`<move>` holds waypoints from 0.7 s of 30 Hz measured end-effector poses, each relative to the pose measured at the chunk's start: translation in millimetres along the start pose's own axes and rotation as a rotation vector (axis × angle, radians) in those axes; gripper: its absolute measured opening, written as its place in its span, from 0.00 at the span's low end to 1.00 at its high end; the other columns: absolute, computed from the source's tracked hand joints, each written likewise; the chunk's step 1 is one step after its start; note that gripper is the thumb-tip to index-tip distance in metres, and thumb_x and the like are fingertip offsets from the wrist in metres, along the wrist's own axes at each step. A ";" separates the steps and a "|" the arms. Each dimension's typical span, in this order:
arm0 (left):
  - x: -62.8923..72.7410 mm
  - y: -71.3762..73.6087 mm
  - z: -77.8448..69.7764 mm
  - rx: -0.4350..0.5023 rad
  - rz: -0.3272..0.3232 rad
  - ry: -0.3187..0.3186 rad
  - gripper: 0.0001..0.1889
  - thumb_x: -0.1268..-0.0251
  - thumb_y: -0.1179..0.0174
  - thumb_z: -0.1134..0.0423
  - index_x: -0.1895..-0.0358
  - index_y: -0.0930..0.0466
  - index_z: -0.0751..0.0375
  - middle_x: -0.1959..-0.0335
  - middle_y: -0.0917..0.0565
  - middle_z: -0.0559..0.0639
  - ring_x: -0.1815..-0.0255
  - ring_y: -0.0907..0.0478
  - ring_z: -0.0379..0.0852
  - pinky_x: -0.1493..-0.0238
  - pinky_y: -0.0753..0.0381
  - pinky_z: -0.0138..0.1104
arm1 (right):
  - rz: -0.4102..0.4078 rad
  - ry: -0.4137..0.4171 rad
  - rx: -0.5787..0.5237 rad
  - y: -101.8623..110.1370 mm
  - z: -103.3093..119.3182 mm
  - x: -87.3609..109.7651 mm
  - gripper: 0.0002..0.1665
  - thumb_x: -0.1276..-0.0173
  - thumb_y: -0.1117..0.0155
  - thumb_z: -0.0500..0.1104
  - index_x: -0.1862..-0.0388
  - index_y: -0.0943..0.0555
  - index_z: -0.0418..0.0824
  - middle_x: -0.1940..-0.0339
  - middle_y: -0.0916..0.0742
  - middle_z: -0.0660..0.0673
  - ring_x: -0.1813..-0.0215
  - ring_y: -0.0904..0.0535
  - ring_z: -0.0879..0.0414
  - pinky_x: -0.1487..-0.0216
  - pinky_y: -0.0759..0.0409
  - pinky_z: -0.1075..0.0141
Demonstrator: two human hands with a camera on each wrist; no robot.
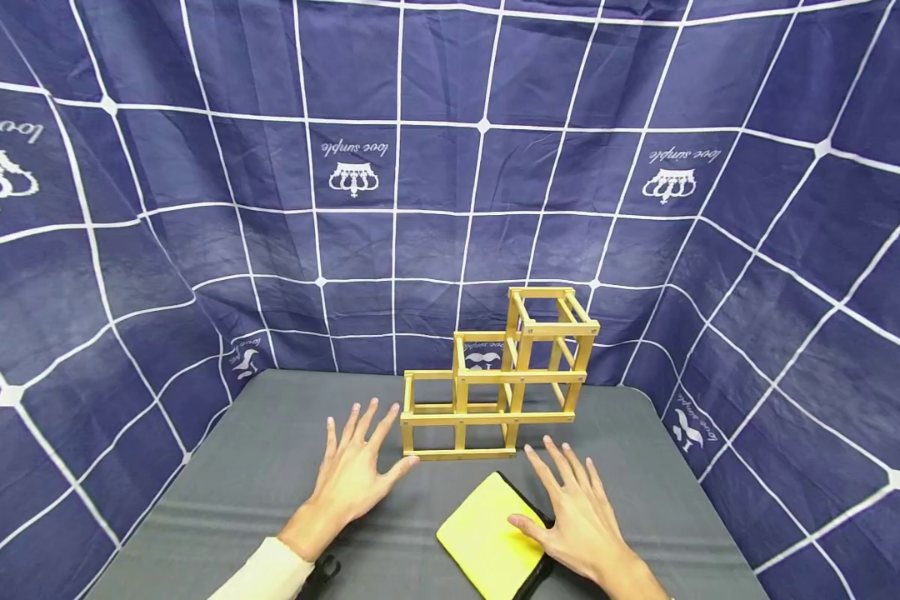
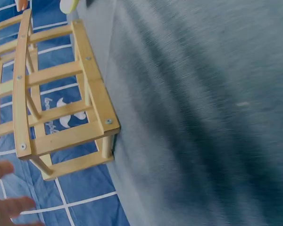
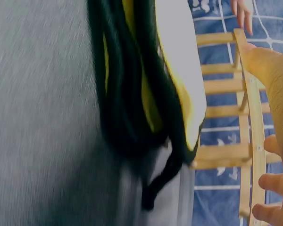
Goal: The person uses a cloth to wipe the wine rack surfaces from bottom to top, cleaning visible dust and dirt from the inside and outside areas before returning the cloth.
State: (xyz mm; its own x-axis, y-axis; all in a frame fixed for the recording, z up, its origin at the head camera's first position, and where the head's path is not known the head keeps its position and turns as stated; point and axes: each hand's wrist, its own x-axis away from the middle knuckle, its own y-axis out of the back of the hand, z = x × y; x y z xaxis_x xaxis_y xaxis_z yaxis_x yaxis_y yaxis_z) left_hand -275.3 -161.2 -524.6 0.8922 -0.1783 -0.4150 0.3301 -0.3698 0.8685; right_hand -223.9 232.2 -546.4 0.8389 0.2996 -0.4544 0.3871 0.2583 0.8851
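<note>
My left hand (image 1: 356,471), fingers spread and straight, is just left of a stepped wooden rack (image 1: 487,419) and holds nothing. The rack stands upright, its three levels rising to the right; in the left wrist view its light slats (image 2: 61,73) and screw heads show. My right hand (image 1: 581,521) is also spread, with the thumb overlapping the right part of a yellow folded cloth (image 1: 487,533). Black edging runs along the cloth. Seen from the right wrist, the cloth (image 3: 181,70) shows stacked layers and a short black tab at one corner.
A grey cloth-covered surface (image 1: 255,467) lies under everything. Dark blue curtains (image 1: 255,167) with white grid lines hang behind and on both sides, close behind the rack. A small black object with a hooked end (image 1: 328,570) lies beside the left sleeve (image 1: 270,571), partly hidden.
</note>
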 end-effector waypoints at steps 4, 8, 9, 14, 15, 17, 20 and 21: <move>-18.7 -3.2 -2.3 0.048 0.002 -0.039 0.45 0.21 0.31 0.29 0.08 0.30 0.40 0.06 0.30 0.61 0.04 0.37 0.70 0.07 0.46 0.79 | 0.029 0.018 -0.022 -1.9 10.2 -3.7 0.61 0.29 0.25 0.82 0.06 0.30 0.57 0.07 0.24 0.39 0.12 0.23 0.30 0.17 0.24 0.23; -34.1 -9.1 -2.0 0.112 0.003 -0.094 0.37 0.18 0.28 0.38 0.12 0.22 0.42 0.09 0.27 0.62 0.06 0.33 0.70 0.07 0.40 0.76 | 0.078 0.015 -0.052 -6.2 21.3 -4.7 0.60 0.29 0.26 0.82 0.07 0.27 0.56 0.08 0.23 0.40 0.13 0.22 0.32 0.17 0.22 0.26; -37.0 -10.9 -1.5 0.130 -0.003 -0.111 0.34 0.17 0.27 0.41 0.14 0.20 0.44 0.10 0.25 0.63 0.07 0.31 0.70 0.08 0.37 0.75 | 0.085 0.018 -0.059 -7.8 24.1 -4.6 0.59 0.29 0.26 0.82 0.08 0.27 0.56 0.09 0.23 0.40 0.14 0.22 0.32 0.17 0.21 0.26; -45.6 -21.6 2.7 0.195 -0.105 -0.203 0.21 0.18 0.24 0.57 0.28 0.09 0.53 0.20 0.15 0.68 0.19 0.17 0.73 0.20 0.16 0.67 | 0.095 0.076 -0.080 -16.8 39.3 -0.8 0.54 0.29 0.25 0.82 0.14 0.20 0.54 0.12 0.19 0.40 0.19 0.18 0.35 0.25 0.14 0.33; -46.4 -23.5 3.5 0.197 -0.132 -0.219 0.19 0.19 0.24 0.60 0.30 0.07 0.55 0.22 0.14 0.69 0.22 0.14 0.73 0.24 0.13 0.66 | 0.101 0.088 -0.086 -18.6 42.2 0.2 0.54 0.29 0.26 0.82 0.15 0.19 0.54 0.13 0.19 0.40 0.20 0.18 0.36 0.26 0.14 0.34; -47.7 -27.0 5.0 0.199 -0.182 -0.243 0.16 0.21 0.23 0.63 0.35 0.05 0.57 0.26 0.12 0.69 0.28 0.10 0.72 0.31 0.08 0.62 | 0.130 0.096 -0.103 -21.8 47.4 1.8 0.53 0.29 0.27 0.83 0.18 0.17 0.54 0.15 0.18 0.40 0.21 0.17 0.38 0.29 0.12 0.35; -49.4 -30.3 6.1 0.197 -0.228 -0.274 0.14 0.24 0.22 0.66 0.40 0.03 0.59 0.30 0.10 0.70 0.33 0.07 0.71 0.35 0.05 0.58 | 0.208 0.075 -0.139 -24.5 53.9 3.7 0.53 0.30 0.28 0.85 0.19 0.17 0.56 0.16 0.18 0.42 0.23 0.17 0.39 0.33 0.13 0.36; -49.8 -30.7 6.1 0.199 -0.238 -0.285 0.13 0.25 0.22 0.66 0.41 0.03 0.60 0.31 0.09 0.70 0.33 0.07 0.71 0.35 0.05 0.58 | 0.236 0.065 -0.157 -25.0 55.7 4.1 0.54 0.31 0.27 0.85 0.18 0.17 0.55 0.15 0.19 0.41 0.23 0.18 0.38 0.35 0.13 0.35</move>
State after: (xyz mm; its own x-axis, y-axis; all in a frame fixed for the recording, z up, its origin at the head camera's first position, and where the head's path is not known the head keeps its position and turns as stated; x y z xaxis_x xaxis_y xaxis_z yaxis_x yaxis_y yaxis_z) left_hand -331.8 -146.5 -532.2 0.6677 -0.3015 -0.6806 0.4260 -0.5951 0.6815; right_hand -208.9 175.8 -564.9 0.8706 0.4252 -0.2473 0.1156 0.3118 0.9431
